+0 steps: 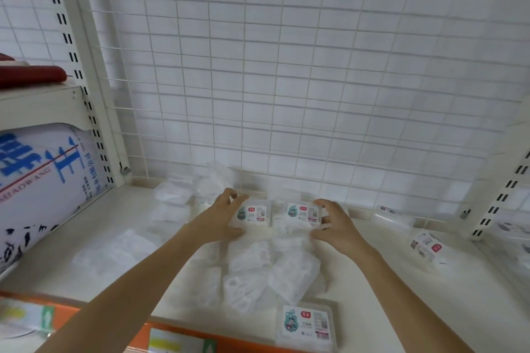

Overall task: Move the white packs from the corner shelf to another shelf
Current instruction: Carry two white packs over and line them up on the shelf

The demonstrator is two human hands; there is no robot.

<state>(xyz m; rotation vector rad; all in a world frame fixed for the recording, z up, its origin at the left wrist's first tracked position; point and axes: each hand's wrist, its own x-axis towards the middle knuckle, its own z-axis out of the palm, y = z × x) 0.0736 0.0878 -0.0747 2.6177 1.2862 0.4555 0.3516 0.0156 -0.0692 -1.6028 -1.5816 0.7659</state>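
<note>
Several white, translucent packs [252, 275] lie scattered on the cream shelf [387, 289] in front of a wire grid back. My left hand [222, 216] curls its fingers and thumb round a labelled pack [253, 213] near the back. My right hand [337, 228] grips a second labelled pack [302, 213] beside it. Both packs stand side by side, labels facing me. Another labelled pack [305, 324] lies flat at the shelf's front edge. One more pack [427, 245] lies tilted at the right.
A large white roll with blue lettering [43, 180] lies on the neighbouring shelf at left, under a shelf board bearing a red object [31, 75]. Slotted uprights [86, 71] frame the bay. An orange price strip [160, 335] runs along the front edge.
</note>
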